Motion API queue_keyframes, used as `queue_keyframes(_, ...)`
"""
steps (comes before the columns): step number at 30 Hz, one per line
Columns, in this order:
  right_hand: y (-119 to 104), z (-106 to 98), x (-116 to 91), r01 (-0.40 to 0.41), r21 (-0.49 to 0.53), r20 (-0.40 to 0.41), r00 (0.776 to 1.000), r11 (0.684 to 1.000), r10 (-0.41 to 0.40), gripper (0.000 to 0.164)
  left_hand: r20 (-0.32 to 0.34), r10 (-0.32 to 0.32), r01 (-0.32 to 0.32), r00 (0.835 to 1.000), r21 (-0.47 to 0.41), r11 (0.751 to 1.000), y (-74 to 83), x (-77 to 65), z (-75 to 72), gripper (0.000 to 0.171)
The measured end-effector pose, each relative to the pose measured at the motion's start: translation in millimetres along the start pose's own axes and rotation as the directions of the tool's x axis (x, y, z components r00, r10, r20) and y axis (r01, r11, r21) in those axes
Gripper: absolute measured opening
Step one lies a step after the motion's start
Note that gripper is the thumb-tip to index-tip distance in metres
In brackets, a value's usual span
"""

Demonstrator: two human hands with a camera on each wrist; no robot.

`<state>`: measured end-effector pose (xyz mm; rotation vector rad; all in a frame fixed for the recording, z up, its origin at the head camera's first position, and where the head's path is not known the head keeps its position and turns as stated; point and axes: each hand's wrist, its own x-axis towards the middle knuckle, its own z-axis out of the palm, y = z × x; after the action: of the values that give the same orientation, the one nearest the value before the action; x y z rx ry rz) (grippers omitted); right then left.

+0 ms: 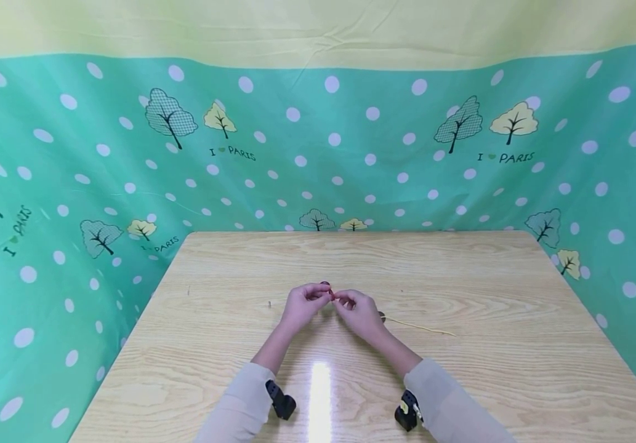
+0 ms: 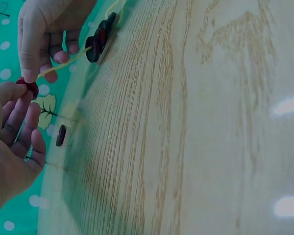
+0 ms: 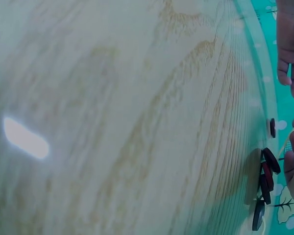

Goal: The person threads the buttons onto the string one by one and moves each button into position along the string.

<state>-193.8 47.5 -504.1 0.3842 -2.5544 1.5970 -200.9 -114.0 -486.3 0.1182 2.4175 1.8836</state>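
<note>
In the head view, my left hand (image 1: 302,306) and right hand (image 1: 359,315) meet above the middle of the table. Between the left thumb and fingers sits a small red button-like disc (image 2: 29,88). My right fingertips pinch at the disc's edge, where a yellow cord (image 2: 63,64) comes out; the cord's end is hidden by them. From there the cord runs through several dark and red button-like discs (image 3: 265,182) bunched beside the right hand. A single dark disc (image 2: 61,135) lies loose on the table, just beyond the left hand.
The wooden table (image 1: 212,363) bears small dark specks. Past the strung discs, the cord's tail (image 1: 425,328) trails to the right. A green dotted curtain (image 1: 273,123) surrounds the table's back and sides. Black wrist cameras (image 1: 281,403) sit below the sleeves.
</note>
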Motion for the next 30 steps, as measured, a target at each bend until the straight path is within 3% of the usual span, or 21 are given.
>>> queue_keyframes(5,-0.8,-3.1,0.0,-0.002,-0.009,0.025,1.0,1.0,0.003,0.016,0.026,0.013,-0.013,1.0,0.008,1.0,25.6,-13.8,-2.9,0.024)
queue_keyframes(18,-3.2,-11.1,3.6,-0.053,-0.03,0.104,0.993,0.998,0.056,0.032,0.056,0.046,-0.049,0.997,0.037,0.998,27.3,-14.8,-1.9,0.021)
queue_keyframes(30,-3.5,-13.1,4.6,-0.02,-0.05,0.153,0.988,0.999,0.027,0.033,0.079,0.077,-0.081,0.994,0.049,0.995,25.6,-15.4,-2.5,0.018)
